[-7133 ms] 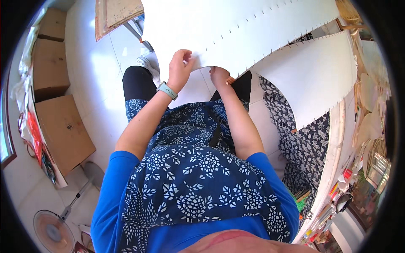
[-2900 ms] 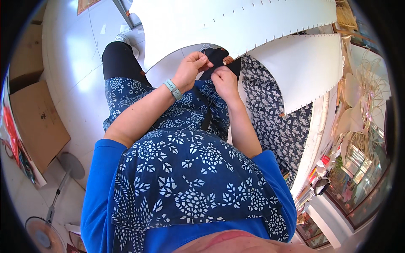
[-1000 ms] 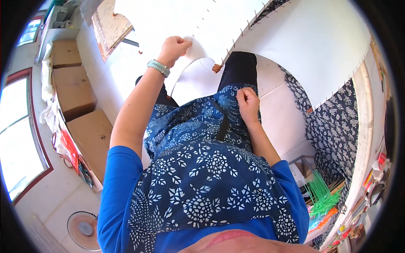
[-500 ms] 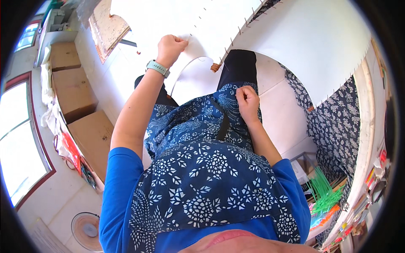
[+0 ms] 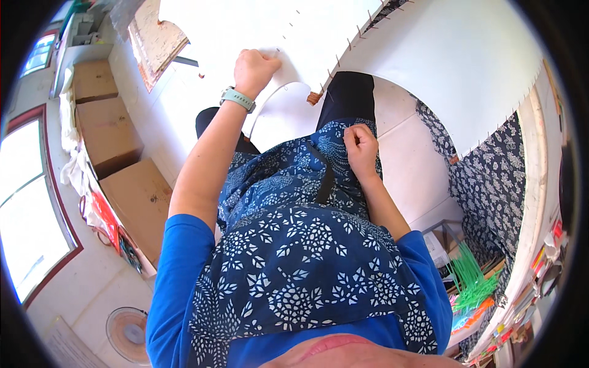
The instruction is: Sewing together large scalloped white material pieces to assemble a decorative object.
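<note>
Beyond the patterned apron (image 5: 313,257) spreads a white sheet (image 5: 233,24), the left hand (image 5: 254,72) over it, fingers curled in, the right hand (image 5: 362,150) loosely curled above the apron's far end; whether either holds anything I cannot tell.

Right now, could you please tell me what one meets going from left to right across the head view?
Large window, lowest cardboard box, left hand, small brown piece, right hand, green strands.

A red-framed window (image 5: 27,205) glows left of cardboard boxes (image 5: 136,199).
</note>
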A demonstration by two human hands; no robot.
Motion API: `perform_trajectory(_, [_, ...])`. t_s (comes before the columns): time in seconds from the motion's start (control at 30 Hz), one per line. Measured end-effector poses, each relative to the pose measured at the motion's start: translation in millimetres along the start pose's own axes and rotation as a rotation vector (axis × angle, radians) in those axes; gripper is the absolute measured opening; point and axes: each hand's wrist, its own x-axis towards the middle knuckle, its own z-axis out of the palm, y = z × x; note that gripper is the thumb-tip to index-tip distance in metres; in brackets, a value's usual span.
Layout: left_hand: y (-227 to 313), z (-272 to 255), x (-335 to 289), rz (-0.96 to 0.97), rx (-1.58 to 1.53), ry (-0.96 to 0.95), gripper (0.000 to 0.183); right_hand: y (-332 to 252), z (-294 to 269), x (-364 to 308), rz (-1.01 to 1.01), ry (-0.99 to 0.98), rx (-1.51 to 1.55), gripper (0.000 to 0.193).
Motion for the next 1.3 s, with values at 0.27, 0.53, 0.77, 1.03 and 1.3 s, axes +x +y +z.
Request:
perform_trajectory(0.27, [-18.6,-26.6,25.6,-0.138,-0.380,-0.389,0.019,-1.2,-0.9,-0.3,0.006,0.006,-0.009,0.018])
perform_trajectory(0.53, [-4.2,-21.6,10.6,0.017,-0.047,-0.195,0.016,-3.2,-1.4,0.6,0.004,0.011,-0.020,0.018])
perform_trajectory(0.77, [-7.7,-23.0,-1.1,-0.357,-0.766,-0.210,0.015,-2.2,-0.5,1.8,-0.001,0.007,-0.023,0.018])
perform_trajectory(1.03, [-13.9,-27.5,-12.7,-0.349,-0.888,-0.322,0.014,2.1,-2.0,-1.2,-0.016,0.009,-0.011,0.020])
perform_trajectory(1.3, [-11.8,-14.0,-10.0,-0.290,-1.235,-0.092,0.008,3.1,0.1,-1.9,-0.050,0.008,-0.058,0.020])
